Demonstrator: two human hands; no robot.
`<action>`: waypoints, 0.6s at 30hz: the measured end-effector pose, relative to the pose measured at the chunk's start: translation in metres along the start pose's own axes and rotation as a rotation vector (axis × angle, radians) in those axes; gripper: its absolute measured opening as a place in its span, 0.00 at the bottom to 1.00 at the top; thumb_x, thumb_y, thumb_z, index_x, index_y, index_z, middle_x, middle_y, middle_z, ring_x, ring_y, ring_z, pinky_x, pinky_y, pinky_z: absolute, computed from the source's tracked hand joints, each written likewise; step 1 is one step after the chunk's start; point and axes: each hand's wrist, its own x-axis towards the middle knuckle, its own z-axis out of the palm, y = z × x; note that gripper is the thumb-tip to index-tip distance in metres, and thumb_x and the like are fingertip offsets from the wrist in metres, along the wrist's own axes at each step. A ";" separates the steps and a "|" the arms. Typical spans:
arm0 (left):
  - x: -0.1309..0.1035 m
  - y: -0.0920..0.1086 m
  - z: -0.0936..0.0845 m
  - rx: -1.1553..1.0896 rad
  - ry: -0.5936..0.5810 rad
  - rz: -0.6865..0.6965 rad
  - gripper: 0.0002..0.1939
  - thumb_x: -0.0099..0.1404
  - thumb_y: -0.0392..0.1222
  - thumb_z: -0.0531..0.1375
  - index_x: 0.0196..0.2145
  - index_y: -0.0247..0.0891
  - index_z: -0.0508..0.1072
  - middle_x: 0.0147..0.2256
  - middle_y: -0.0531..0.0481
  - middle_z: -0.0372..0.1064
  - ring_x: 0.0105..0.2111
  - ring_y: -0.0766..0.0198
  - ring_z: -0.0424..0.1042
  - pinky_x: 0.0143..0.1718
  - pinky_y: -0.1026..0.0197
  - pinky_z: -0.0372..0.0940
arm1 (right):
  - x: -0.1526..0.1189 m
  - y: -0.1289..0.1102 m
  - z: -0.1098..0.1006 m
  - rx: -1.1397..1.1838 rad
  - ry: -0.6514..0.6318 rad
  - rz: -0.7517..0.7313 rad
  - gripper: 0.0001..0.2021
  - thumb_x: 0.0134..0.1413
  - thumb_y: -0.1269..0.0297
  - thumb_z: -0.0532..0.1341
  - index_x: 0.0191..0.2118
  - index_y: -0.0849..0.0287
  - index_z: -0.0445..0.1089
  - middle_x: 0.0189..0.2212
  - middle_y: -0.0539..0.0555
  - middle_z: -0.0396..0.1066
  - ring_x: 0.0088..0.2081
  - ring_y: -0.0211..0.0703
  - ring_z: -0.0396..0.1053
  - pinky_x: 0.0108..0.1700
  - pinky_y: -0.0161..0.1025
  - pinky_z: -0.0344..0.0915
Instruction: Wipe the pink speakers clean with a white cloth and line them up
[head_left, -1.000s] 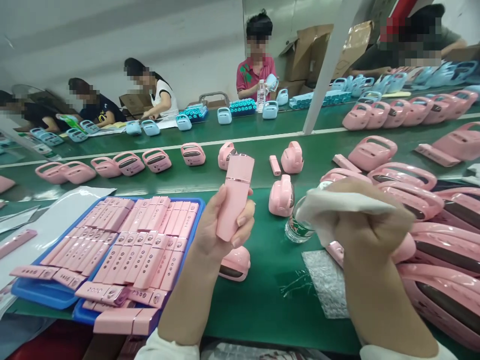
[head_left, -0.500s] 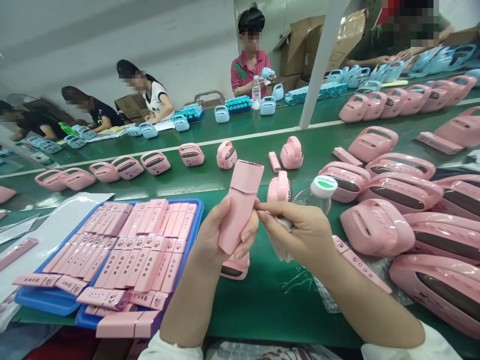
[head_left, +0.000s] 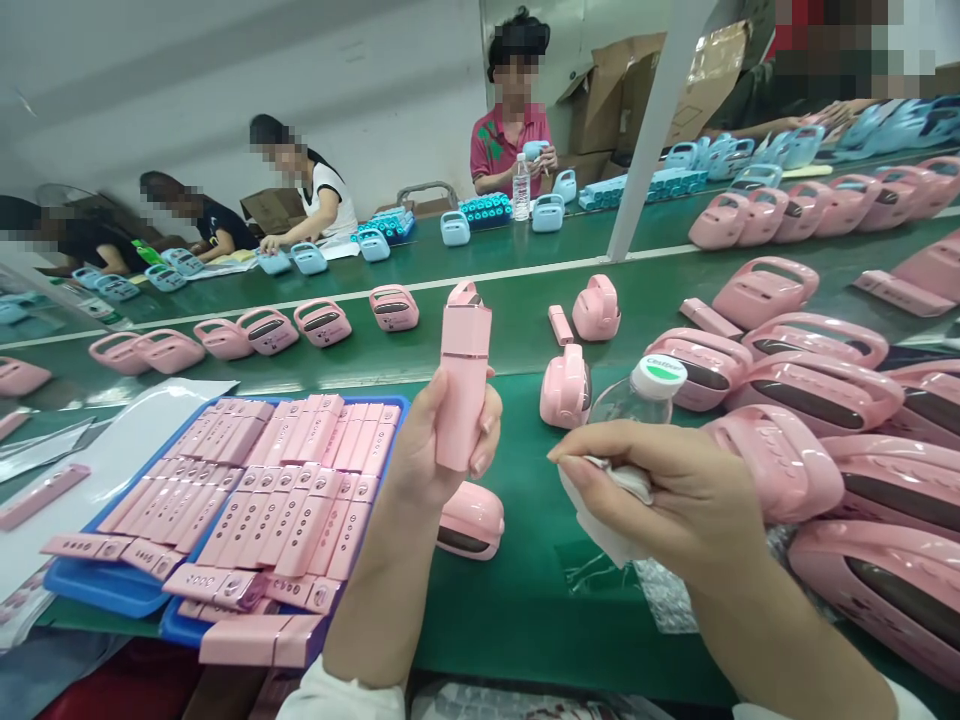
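Note:
My left hand [head_left: 450, 440] is closed around a pink rectangular stick [head_left: 463, 395] with a shiny band across it, held upright with its plain side toward me. To its right, my right hand [head_left: 660, 490] pinches a crumpled white cloth [head_left: 600, 510], apart from the stick. Below and behind my left hand, a pink handled case [head_left: 474, 515] with a dark front panel rests on the green table. Similar pink sticks with small buttons lie in rows in a blue tray [head_left: 401, 412] at the left.
Many pink handled cases [head_left: 817, 390] crowd the right side. A clear bottle [head_left: 630, 400] with a white and green cap stands behind my right hand. Across the green conveyor [head_left: 517, 280], several people sit by light-blue cases [head_left: 455, 228]. A white post [head_left: 645, 150] rises beyond.
My right hand with the cloth has drawn away from the stick, to the right and down. My left hand has turned the stick more upright and moved slightly left.

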 end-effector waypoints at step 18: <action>0.002 0.028 -0.018 -0.089 0.451 0.315 0.23 0.70 0.58 0.48 0.34 0.37 0.72 0.23 0.55 0.58 0.20 0.75 0.61 0.19 0.73 0.57 | -0.009 0.042 0.003 -0.595 -0.555 0.040 0.09 0.54 0.61 0.62 0.41 0.55 0.74 0.19 0.49 0.74 0.18 0.44 0.69 0.17 0.36 0.50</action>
